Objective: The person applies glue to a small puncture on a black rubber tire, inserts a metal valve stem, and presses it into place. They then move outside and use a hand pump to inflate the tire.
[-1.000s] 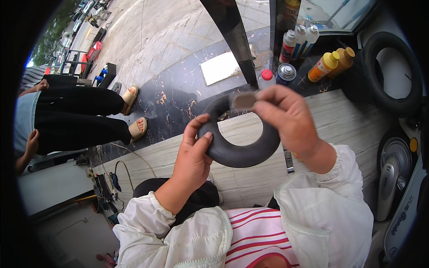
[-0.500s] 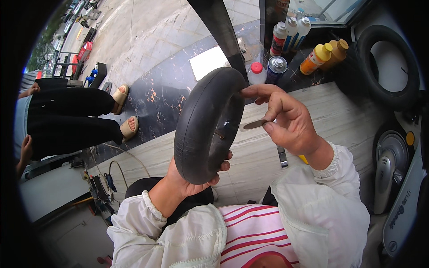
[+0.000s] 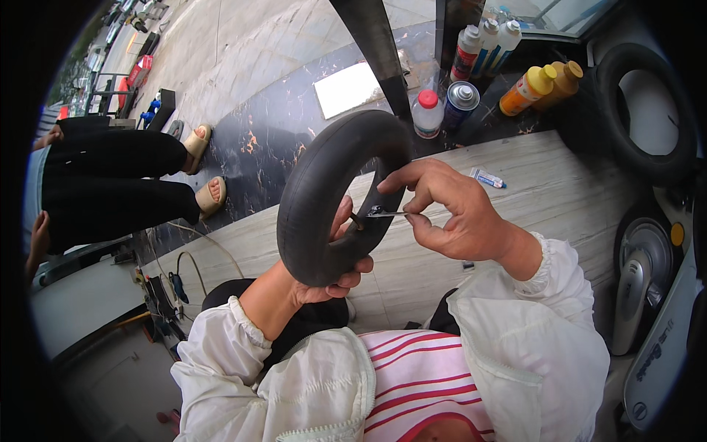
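Black inner tube (image 3: 305, 202), held tilted at the centre of the view, to which clock positions refer unless stated otherwise. The left hand (image 3: 320, 289) supports the tube at the ring's own 6 o'clock, its fingers curled about the lower part; one digit shows within the hole. The right hand (image 3: 460, 221) lies toward 3 o'clock, thumb and a finger pinching a thin strip (image 3: 394, 214), seen nearly edge-on. The index finger extends over the ring's near rim; whether its tip presses the rubber cannot be told. The strip's far end meets a glossy dark spot (image 3: 376, 210) on the inner wall; a valve stem (image 3: 358, 222) projects just beside it, at the spot's 8 o'clock. Between 2 and 3 o'clock, a small blue-and-white tube (image 3: 488, 178) lies on the pale floor (image 3: 567, 191). At 1 o'clock, a red-capped bottle (image 3: 428, 118) stands beside a metal-topped can (image 3: 461, 107); a yellow-orange bottle (image 3: 527, 90) stands at 2 o'clock. Toward 10 o'clock: a person (image 3: 125, 156) in dark trousers and beige sandals (image 3: 211, 196).
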A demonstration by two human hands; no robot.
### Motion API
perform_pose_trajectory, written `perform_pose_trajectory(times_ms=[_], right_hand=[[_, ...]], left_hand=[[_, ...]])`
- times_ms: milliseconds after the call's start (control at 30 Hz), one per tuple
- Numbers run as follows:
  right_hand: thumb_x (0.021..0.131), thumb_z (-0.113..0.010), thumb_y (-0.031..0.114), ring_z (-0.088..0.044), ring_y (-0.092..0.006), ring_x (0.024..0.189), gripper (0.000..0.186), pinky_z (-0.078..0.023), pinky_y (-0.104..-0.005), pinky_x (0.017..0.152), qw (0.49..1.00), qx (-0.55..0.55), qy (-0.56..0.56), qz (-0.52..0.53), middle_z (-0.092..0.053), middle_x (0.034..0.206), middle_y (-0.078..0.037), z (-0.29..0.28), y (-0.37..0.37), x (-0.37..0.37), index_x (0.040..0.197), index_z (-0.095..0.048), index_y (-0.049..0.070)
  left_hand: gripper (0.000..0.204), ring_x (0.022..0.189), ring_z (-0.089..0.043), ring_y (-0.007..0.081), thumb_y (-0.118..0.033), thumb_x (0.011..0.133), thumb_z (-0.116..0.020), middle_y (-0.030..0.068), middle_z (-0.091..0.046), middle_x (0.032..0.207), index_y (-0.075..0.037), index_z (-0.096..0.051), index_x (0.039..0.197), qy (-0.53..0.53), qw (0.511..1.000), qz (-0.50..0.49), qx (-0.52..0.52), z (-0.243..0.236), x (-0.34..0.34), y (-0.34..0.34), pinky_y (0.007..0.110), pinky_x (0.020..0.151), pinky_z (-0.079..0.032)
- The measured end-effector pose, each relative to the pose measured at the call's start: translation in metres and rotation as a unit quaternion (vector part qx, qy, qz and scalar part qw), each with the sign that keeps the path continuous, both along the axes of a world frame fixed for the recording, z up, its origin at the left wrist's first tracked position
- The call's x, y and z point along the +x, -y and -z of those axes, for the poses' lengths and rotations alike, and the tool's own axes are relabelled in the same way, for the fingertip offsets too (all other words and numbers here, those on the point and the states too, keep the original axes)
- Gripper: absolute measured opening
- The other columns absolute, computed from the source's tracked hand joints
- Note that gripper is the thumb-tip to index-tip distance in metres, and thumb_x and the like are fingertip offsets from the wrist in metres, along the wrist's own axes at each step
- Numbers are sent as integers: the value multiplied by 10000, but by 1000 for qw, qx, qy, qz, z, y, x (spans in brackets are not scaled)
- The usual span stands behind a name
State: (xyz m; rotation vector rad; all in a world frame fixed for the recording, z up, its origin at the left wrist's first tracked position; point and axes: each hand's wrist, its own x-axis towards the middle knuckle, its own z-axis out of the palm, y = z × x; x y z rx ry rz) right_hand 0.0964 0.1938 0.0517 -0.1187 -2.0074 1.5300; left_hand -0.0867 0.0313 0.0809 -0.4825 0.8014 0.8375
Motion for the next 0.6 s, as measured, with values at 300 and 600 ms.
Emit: perform_pose_trajectory(times_ms=[300,600], right_hand=[[679,-659,-86,-615,-280,923,218,-483,-366,804,998,64,-20,9,-638,1033,-130,9,0,-1,794,-523,40],[652,-648,-125,-631,-295,925,293,-493,-391,802,992,119,-16,32,-644,998,-145,14,4,1,826,-499,57]], left_hand=[[442,478,-587,267,-530,929,-481,189,-595,765,-108,-587,1007,-54,998,-28,-17,16,-1,14,301,331,-452],[325,662,-664,365,-333,946,-419,260,-624,947,-101,-557,1126,-115,992,-49,-8,6,-1,10,388,408,-544]])
